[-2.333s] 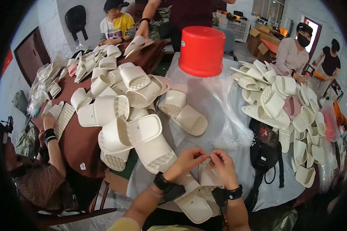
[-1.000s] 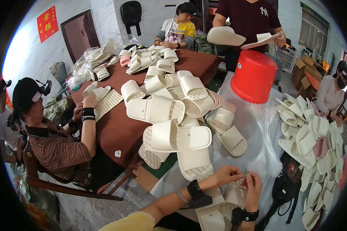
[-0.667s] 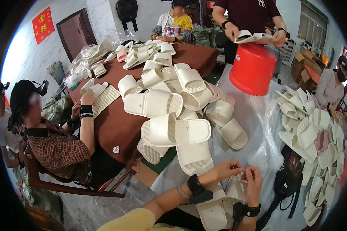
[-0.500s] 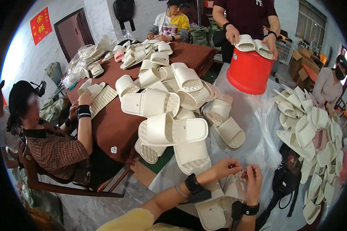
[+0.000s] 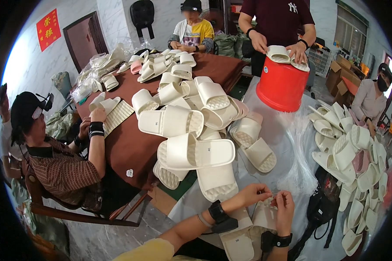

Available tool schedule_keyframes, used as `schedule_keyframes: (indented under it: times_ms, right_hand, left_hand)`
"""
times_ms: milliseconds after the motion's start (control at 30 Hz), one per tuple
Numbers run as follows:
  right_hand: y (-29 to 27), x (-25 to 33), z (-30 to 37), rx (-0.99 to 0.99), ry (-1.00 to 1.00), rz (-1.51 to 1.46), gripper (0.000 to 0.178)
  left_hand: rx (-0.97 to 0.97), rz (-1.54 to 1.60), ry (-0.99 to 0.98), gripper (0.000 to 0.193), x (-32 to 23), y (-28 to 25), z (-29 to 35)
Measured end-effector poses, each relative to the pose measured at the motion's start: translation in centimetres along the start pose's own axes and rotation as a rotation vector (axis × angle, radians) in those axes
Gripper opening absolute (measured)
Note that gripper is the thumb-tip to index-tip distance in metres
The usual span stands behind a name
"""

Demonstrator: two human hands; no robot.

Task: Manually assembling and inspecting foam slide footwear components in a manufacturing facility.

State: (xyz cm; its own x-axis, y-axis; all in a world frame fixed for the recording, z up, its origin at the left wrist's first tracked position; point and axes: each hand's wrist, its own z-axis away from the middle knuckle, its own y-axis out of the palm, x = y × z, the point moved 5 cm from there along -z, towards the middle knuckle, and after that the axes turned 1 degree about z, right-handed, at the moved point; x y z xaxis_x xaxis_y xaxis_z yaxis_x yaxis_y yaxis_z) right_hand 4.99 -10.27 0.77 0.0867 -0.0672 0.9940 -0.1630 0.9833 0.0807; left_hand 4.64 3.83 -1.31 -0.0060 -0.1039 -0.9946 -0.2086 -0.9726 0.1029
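Observation:
Both my hands are at the lower middle, above a pair of cream slippers in front of me. My left hand pinches one end of a thin, clear plastic strand, and my right hand pinches it a little to the right. The strand is fine and only partly visible between the fingertips. Part of the slippers lies hidden behind my right hand and wrist. Just beyond my hands, a bundle of clear plastic strands is spread on the grey sheet.
A pile of cream slippers rises ahead of my left hand, with another heap at right. A black bag lies right of my hands. Beyond, a person handles slippers on a red bucket. Other people sit around the brown-covered table.
My hands stay close together over the slippers with only small finger movements. Across the table, the person at the red bucket has shifted the hands and slippers slightly.

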Motion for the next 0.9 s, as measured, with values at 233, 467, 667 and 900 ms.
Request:
schedule_keyframes:
  times_ms: [233,467,667,900]
  right_hand:
    - [0.2,0.2,-0.1,0.008,-0.026,0.005,0.013]
    - [-0.3,0.0,0.1,-0.004,-0.043,-0.044,0.014]
    - [0.3,-0.1,0.0,0.059,0.009,0.022,0.014]
    - [0.0,0.6,0.0,-0.034,-0.032,-0.025,0.013]
  left_hand:
    - [0.035,-0.028,0.006,0.018,0.0,0.1,0.0]
    - [0.040,0.035,-0.080,0.018,-1.2,0.4,0.4]
    - [0.020,0.006,-0.018,0.017,-0.5,-0.1,0.2]
    - [0.052,0.057,-0.131,0.016,-1.9,0.3,0.4]
